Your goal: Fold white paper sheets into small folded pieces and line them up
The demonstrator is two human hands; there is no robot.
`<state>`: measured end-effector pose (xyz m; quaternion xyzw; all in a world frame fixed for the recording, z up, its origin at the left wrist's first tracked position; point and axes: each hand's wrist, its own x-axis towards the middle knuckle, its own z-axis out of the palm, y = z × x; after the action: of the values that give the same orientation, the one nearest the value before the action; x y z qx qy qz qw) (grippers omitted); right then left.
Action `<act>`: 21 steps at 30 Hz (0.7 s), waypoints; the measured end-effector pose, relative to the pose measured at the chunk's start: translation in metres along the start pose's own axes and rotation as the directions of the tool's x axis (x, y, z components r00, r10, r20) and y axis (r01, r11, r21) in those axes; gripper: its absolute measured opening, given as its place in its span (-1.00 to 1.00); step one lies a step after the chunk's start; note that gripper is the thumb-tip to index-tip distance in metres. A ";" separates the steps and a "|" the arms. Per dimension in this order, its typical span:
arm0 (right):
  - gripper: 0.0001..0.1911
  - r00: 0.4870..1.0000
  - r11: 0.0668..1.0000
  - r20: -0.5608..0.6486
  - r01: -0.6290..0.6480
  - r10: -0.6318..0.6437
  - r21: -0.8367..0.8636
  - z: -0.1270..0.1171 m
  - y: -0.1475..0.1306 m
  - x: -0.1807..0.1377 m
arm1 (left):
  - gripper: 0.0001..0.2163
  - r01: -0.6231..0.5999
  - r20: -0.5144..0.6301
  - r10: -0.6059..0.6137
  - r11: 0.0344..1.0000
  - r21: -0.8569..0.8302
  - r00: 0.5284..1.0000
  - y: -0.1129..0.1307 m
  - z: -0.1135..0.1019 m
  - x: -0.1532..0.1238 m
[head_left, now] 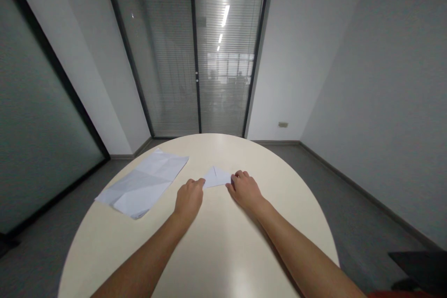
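A small folded sheet of white paper (pixel 216 177), roughly triangular with a crease down from its top point, lies on the round table between my hands. My left hand (pixel 189 198) has its fingers curled in and grips the paper's left corner. At the right corner, my right hand (pixel 245 188) pinches the paper between thumb and bent fingers. Both outer corners of the paper are hidden under the fingers.
Larger creased white sheets (pixel 146 181) lie overlapping on the table's left side. The round cream table (pixel 279 167) reaches toward a glass door with blinds (pixel 223 102). A dark object (pixel 422 265) shows at the lower right.
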<state>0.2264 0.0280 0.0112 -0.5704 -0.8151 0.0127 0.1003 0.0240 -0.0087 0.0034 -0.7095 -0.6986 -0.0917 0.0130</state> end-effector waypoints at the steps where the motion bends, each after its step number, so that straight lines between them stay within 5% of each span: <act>1: -0.55 1.000 1.000 0.001 -0.011 0.011 0.010 0.000 -0.003 -0.001 | -0.71 -0.007 -0.005 0.007 1.000 -0.003 1.000 0.002 0.000 -0.001; 10: -0.13 0.994 0.990 0.090 0.044 -0.056 0.134 0.022 -0.018 -0.008 | -0.72 -0.143 -0.056 0.143 0.990 -0.007 0.988 0.014 0.006 -0.006; 21: -0.18 0.983 0.969 0.087 0.139 -0.160 0.203 0.027 -0.004 -0.002 | -0.68 -0.151 -0.043 0.148 0.985 -0.077 0.988 0.015 0.011 -0.009</act>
<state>0.2189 0.0269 -0.0152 -0.4932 -0.8547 0.1146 0.1147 0.0396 -0.0164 -0.0074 -0.7581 -0.6387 -0.1315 0.0043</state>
